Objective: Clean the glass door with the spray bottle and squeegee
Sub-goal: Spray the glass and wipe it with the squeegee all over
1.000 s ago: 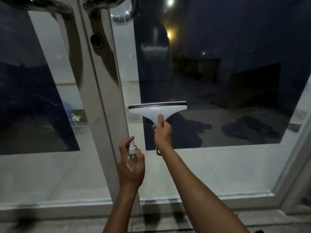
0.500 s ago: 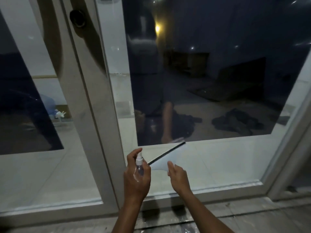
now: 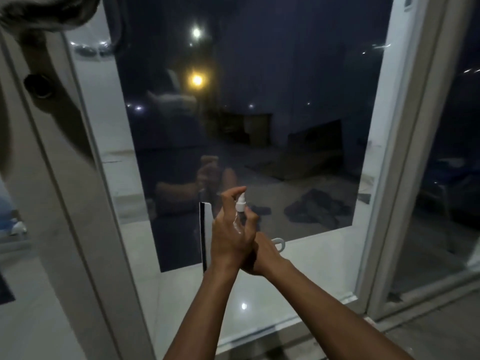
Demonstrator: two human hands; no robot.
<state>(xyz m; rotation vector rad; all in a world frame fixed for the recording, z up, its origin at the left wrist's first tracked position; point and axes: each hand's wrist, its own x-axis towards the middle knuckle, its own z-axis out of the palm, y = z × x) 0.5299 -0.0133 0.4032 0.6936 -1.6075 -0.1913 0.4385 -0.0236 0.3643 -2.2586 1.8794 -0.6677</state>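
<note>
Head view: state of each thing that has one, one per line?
left hand: grips the spray bottle, forefinger raised over the nozzle
spray bottle: upright, nozzle toward the glass
right hand: holds the squeegee, tucked behind the left hand
squeegee: blade turned vertical, handle loop pointing right
glass door: shut, as far as the frame shows

This looks like the entrance of a house or a small building, seen from outside at night. A tall glass door (image 3: pixel 259 126) stands in a pale metal frame (image 3: pixel 78 203) with a round lock (image 3: pixel 39 85) and a bar handle (image 3: pixel 46 11) at the top left. Behind the glass there is a shiny white tiled floor (image 3: pixel 298 268). The glass reflects street lamps (image 3: pixel 197 79) and a dark sky. Rough concrete ground (image 3: pixel 428 333) lies before the door.
</note>
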